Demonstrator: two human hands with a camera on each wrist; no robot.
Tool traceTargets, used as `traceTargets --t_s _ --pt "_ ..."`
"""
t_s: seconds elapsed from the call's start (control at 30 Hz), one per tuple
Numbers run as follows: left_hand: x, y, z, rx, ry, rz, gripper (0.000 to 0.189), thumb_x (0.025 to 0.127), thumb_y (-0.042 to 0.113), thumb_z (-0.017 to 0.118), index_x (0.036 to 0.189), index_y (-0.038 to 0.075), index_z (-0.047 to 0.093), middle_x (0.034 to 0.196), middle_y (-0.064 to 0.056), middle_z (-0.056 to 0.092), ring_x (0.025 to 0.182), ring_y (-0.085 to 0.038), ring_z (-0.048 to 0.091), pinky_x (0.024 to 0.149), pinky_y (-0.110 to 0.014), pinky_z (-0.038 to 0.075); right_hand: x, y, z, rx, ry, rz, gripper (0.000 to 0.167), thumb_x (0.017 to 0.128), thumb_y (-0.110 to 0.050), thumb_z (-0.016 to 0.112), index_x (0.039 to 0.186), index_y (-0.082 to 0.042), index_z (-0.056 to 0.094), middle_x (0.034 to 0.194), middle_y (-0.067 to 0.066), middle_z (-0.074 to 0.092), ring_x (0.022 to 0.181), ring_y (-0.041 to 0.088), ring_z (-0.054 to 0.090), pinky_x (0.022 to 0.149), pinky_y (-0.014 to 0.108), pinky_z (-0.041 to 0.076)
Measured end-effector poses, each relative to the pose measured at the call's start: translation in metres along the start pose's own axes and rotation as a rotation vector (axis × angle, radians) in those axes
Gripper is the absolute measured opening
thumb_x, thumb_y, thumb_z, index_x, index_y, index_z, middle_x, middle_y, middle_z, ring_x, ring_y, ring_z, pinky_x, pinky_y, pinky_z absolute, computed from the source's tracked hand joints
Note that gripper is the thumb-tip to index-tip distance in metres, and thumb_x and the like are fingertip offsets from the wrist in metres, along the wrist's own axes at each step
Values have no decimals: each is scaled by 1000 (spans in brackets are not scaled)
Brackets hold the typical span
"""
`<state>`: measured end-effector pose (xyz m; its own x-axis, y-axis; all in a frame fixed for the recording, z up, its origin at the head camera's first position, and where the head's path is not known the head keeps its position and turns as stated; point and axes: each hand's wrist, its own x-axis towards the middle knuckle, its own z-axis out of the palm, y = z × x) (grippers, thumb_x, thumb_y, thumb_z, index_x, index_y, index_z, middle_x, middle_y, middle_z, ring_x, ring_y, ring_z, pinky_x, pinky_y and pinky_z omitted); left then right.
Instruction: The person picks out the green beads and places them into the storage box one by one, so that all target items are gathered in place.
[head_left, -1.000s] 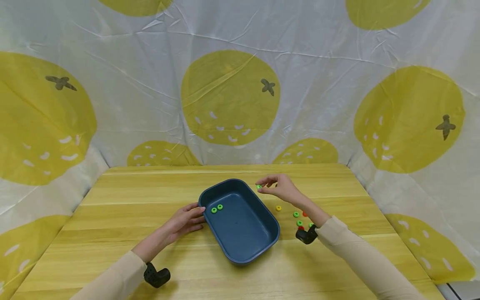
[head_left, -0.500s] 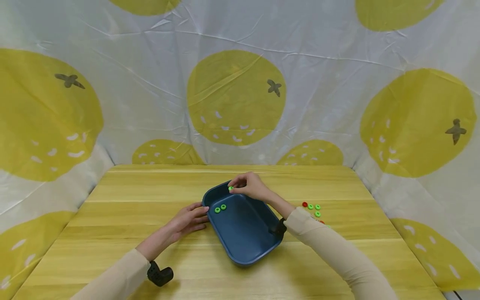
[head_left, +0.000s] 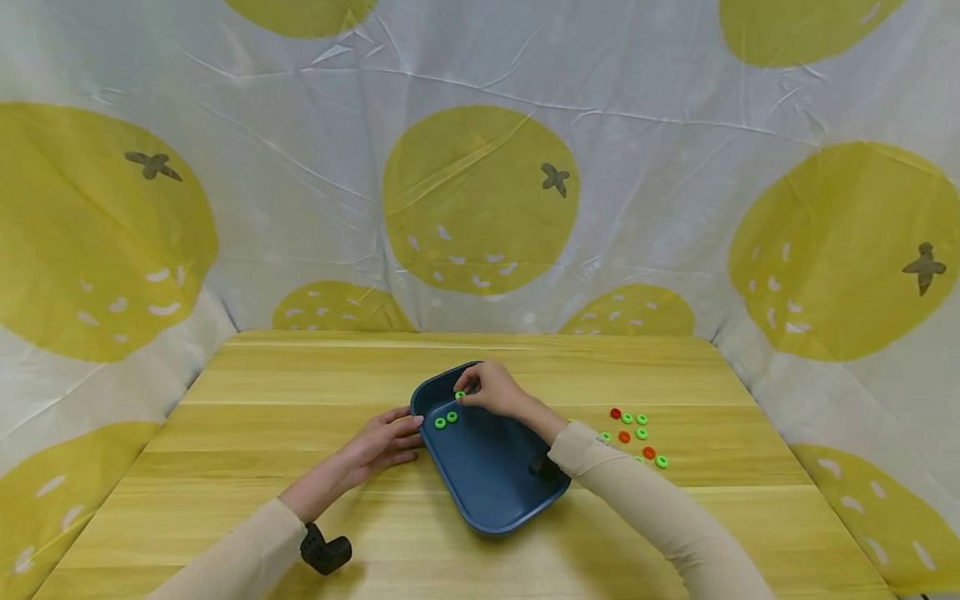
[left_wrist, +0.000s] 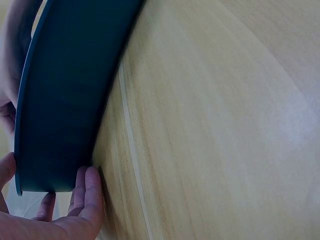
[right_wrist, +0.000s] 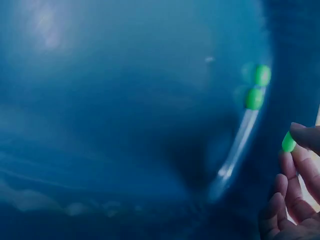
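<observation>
A dark blue rectangular tray (head_left: pixel 483 479) stands at an angle on the table. Its left side is held by my left hand (head_left: pixel 386 442), thumb at the rim and the other fingers (left_wrist: pixel 92 195) against the outer wall. Between thumb and fingertips, my right hand (head_left: pixel 491 390) pinches a small green ring (right_wrist: pixel 288 142) inside the tray's far end, above its floor. Two more green rings (head_left: pixel 446 420) lie side by side on the tray floor, close to the left wall. My right forearm covers part of the tray's right side.
To the right of the tray, several loose green, red and orange rings (head_left: pixel 624 437) are scattered on the wooden table (head_left: pixel 300 375). A bit of a yellow ring (head_left: pixel 570 422) shows by the right sleeve. Behind the table hangs a fruit-patterned cloth (head_left: pixel 480 200).
My right hand has carried the green ring leftward from beyond the tray's right edge, then lowered it into the far end. The left hand has stayed at the tray's side.
</observation>
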<state>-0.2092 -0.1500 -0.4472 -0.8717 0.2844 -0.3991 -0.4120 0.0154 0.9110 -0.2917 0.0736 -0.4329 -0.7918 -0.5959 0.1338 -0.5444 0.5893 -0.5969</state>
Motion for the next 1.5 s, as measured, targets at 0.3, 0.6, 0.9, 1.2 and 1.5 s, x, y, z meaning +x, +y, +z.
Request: traceTargets --t_s 0.3,0.6,0.9,1.2,1.5 --pt "-1 -1 0 1 -2 3 68 96 30 52 147 -1 20 133 -23 53 104 -17 63 101 -45 46 -3 2 16 -195 -79 43 13 84 -13 70 96 -11 72 94 3 70 85 14 64 69 21 52" --pt "-1 0 0 -2 -7 3 68 96 30 53 147 -1 20 133 -23 53 104 -18 63 102 -46 45 -5 3 19 -261 -90 26 15 83 -12 69 98 -12 73 94 2 69 84 14 60 71 24 51" --pt "-1 2 0 0 -21 5 68 96 30 52 147 -1 18 136 -24 49 106 -19 62 102 -46 44 -7 4 13 -245 -70 20 15 84 -16 70 99 -15 72 96 1 69 89 15 61 76 25 52" --pt "0 1 -1 0 -24 4 70 96 31 51 147 -2 16 138 -26 47 109 -21 61 103 -47 43 -6 2 11 -79 23 36 19 85 -16 69 103 -11 71 98 3 69 86 15 61 73 23 50" --pt "1 0 -1 4 -34 5 69 97 31 50 147 -2 16 138 -26 47 109 -21 61 103 -47 43 -8 -6 -7 198 74 32 21 84 -13 69 102 -3 70 94 12 71 73 16 60 65 16 48"
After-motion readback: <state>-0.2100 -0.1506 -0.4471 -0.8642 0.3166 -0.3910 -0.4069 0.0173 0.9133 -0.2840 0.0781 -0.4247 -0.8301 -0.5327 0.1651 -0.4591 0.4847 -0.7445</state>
